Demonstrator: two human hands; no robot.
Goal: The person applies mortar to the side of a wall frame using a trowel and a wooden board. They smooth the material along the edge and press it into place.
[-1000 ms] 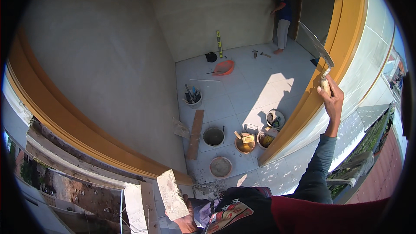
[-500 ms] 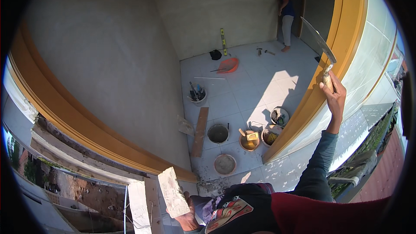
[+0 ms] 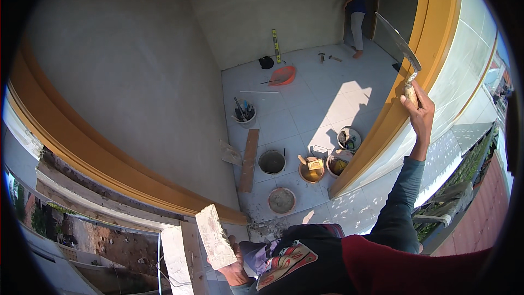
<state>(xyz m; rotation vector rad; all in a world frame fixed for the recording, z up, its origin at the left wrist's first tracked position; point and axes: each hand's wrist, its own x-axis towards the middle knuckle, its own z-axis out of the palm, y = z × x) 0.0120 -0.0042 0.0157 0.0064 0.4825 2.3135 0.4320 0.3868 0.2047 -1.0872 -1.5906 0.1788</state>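
My right hand point(image 3: 419, 114) is wrapped round the wooden handle of a metal trowel point(image 3: 402, 43), raised beside the orange-yellow door frame point(image 3: 436, 16) with the long blade pointing up. Low in the view, my left hand point(image 3: 234, 270) grips a pale, roughly rectangular block point(image 3: 214, 235) with a chipped edge, held tilted near a white ledge point(image 3: 176, 254). The block hides part of my left fingers.
Tiled floor point(image 3: 300, 109) bears a mortar bucket point(image 3: 281, 201), other buckets with tools point(image 3: 310, 170), a plank point(image 3: 249, 161), an orange dustpan point(image 3: 281, 76) and a yellow level point(image 3: 276, 43). A co-worker point(image 3: 356, 19) stands at the far doorway. Debris-strewn ground point(image 3: 103, 243) shows below, left.
The view has shifted slightly, so the room sits higher in the picture. The co-worker has edged into the far doorway. Both my hands keep their grips and much the same positions.
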